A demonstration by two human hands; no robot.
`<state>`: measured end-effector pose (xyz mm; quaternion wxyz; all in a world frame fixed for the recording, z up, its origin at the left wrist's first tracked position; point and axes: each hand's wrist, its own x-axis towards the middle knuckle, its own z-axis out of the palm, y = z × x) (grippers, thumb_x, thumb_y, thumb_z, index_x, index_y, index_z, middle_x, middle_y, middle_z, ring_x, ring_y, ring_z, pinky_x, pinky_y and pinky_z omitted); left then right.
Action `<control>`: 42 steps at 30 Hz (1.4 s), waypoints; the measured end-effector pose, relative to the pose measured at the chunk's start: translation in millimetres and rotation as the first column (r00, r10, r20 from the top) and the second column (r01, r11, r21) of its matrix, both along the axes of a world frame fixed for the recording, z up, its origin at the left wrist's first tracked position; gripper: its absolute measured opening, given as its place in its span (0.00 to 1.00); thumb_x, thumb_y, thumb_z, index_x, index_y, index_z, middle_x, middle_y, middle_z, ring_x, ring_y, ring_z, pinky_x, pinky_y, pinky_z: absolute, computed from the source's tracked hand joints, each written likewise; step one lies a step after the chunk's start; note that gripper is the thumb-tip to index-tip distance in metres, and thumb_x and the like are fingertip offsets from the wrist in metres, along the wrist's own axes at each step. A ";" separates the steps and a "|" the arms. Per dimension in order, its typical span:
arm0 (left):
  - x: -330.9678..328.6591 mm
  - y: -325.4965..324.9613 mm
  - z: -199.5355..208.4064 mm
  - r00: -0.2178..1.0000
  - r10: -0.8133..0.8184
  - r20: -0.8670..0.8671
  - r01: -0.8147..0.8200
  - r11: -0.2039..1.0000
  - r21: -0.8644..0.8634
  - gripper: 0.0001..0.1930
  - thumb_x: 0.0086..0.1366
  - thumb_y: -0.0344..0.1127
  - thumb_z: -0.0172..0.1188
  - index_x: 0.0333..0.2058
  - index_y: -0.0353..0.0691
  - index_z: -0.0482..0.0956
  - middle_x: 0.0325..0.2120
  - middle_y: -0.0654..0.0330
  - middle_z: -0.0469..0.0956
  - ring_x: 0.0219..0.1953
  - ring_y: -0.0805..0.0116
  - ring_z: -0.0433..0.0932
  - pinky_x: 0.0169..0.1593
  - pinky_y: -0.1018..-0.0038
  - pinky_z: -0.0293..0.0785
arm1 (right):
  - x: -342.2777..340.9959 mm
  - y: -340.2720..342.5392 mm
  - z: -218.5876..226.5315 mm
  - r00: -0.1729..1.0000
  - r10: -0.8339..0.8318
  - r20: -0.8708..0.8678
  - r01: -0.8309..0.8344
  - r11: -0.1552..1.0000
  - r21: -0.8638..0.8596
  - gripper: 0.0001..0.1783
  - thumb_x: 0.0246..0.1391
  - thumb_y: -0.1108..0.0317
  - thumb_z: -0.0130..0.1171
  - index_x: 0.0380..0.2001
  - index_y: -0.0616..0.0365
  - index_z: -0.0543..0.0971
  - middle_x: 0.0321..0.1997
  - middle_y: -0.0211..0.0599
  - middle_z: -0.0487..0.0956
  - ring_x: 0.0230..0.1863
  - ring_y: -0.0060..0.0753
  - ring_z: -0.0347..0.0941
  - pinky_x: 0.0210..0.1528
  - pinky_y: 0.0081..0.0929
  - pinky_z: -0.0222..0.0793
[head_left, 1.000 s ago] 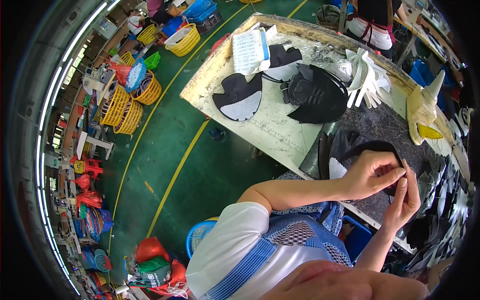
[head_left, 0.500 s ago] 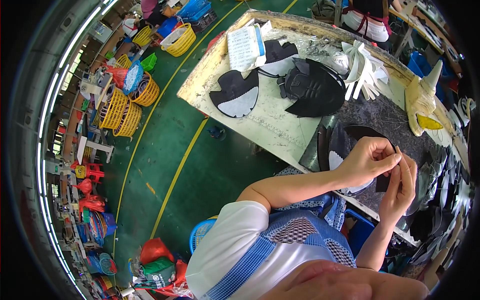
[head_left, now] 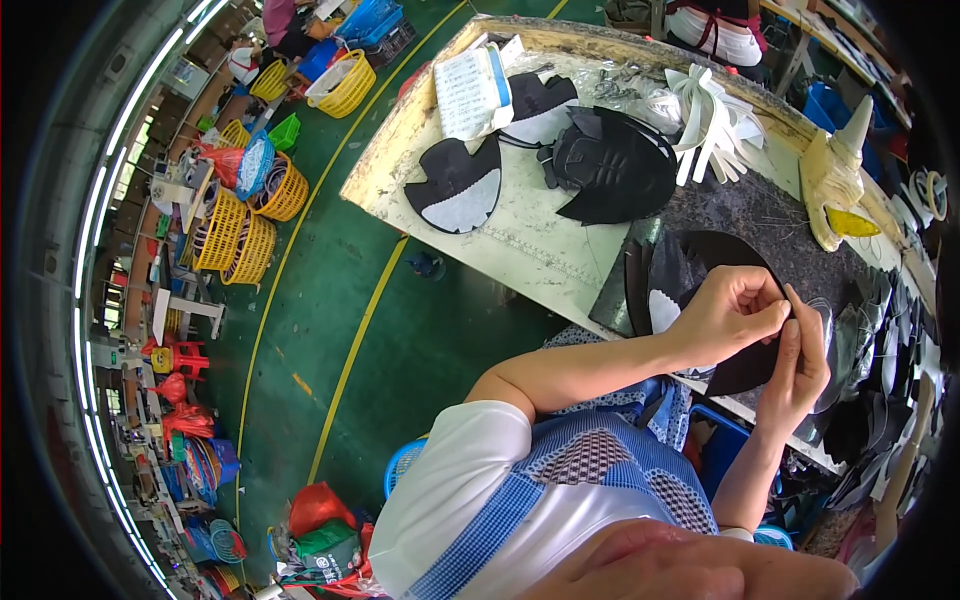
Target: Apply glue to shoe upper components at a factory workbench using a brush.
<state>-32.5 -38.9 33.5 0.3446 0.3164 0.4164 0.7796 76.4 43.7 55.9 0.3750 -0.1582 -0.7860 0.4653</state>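
Observation:
My left hand [head_left: 735,312] and my right hand [head_left: 803,360] meet over the dark work surface. Thumbs and fingers of both are pinched together on the edge of a curved black shoe-upper piece [head_left: 728,252], which spreads out beneath them. Fingers cover part of that edge. Just left of my left hand, more black pieces [head_left: 637,275] with a white-backed part lie at the table's near edge. Beyond my hands a stack of black upper pieces [head_left: 625,170] rests on the pale tabletop, beside a black piece with a white patch [head_left: 458,185].
White strips [head_left: 715,125] lie in a bunch near the back of the table [head_left: 545,270]. A cream pointed form [head_left: 838,185] stands at the right rim, above heaped dark cut pieces [head_left: 880,400]. Yellow baskets [head_left: 238,235] line the green floor's left side. Another person [head_left: 712,35] is beyond the table.
More of the black piece shows, both beyond and below my hands. My two hands stay pinched together at its edge. The whole view has shifted slightly.

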 end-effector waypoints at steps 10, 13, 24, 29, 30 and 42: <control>-2.3 -0.8 -0.4 1.000 0.000 -0.028 -0.003 0.997 -0.077 0.03 0.64 0.25 0.59 0.30 0.32 0.77 0.24 0.65 0.79 0.27 0.82 0.76 0.31 0.84 0.74 | -0.4 -5.1 1.6 0.999 -0.034 0.011 0.032 0.985 0.169 0.16 0.63 0.79 0.51 0.52 0.67 0.79 0.42 0.39 0.79 0.38 0.22 0.72 0.40 0.18 0.67; 1.7 -0.6 2.7 0.995 0.065 -0.079 -0.071 0.995 -0.076 0.02 0.62 0.24 0.60 0.29 0.33 0.77 0.23 0.66 0.78 0.26 0.82 0.75 0.30 0.82 0.72 | -0.3 -0.8 -7.7 0.998 -0.039 -0.053 0.031 0.990 -0.137 0.14 0.64 0.77 0.51 0.50 0.68 0.79 0.41 0.38 0.80 0.39 0.21 0.73 0.41 0.18 0.67; -13.2 -26.7 45.8 0.511 0.153 -0.846 -0.044 0.987 0.151 0.17 0.46 0.34 0.72 0.35 0.40 0.77 0.33 0.58 0.77 0.37 0.60 0.78 0.39 0.68 0.74 | 45.2 53.8 -34.5 0.929 0.284 -0.237 -0.365 0.592 -0.719 0.16 0.56 0.72 0.61 0.49 0.62 0.78 0.49 0.40 0.80 0.49 0.31 0.79 0.53 0.28 0.76; -3.8 -8.8 50.3 -0.052 0.446 -0.894 0.248 0.873 0.421 0.13 0.51 0.37 0.66 0.35 0.39 0.79 0.36 0.56 0.78 0.50 0.53 0.75 0.53 0.62 0.70 | 75.6 22.0 -9.5 0.940 0.340 0.035 -0.143 0.485 -0.863 0.40 0.40 0.64 0.72 0.59 0.59 0.68 0.51 0.35 0.77 0.50 0.29 0.77 0.50 0.28 0.77; -2.5 -8.1 48.9 -0.020 0.491 -0.871 0.351 0.819 0.453 0.05 0.56 0.35 0.60 0.28 0.40 0.77 0.31 0.59 0.77 0.45 0.58 0.77 0.45 0.67 0.73 | 75.6 12.8 -3.9 0.953 0.290 0.087 -0.057 0.456 -0.888 0.31 0.41 0.67 0.69 0.52 0.61 0.73 0.46 0.34 0.79 0.44 0.25 0.78 0.43 0.23 0.75; 54.6 -32.5 37.0 0.185 0.447 -0.876 0.581 0.669 0.464 0.07 0.55 0.36 0.58 0.32 0.44 0.73 0.15 0.71 0.65 0.13 0.78 0.69 0.19 0.79 0.60 | 296.0 21.3 -282.2 0.745 0.079 0.662 0.429 0.703 -0.567 0.06 0.61 0.70 0.58 0.32 0.61 0.79 0.27 0.23 0.76 0.26 0.17 0.70 0.29 0.20 0.66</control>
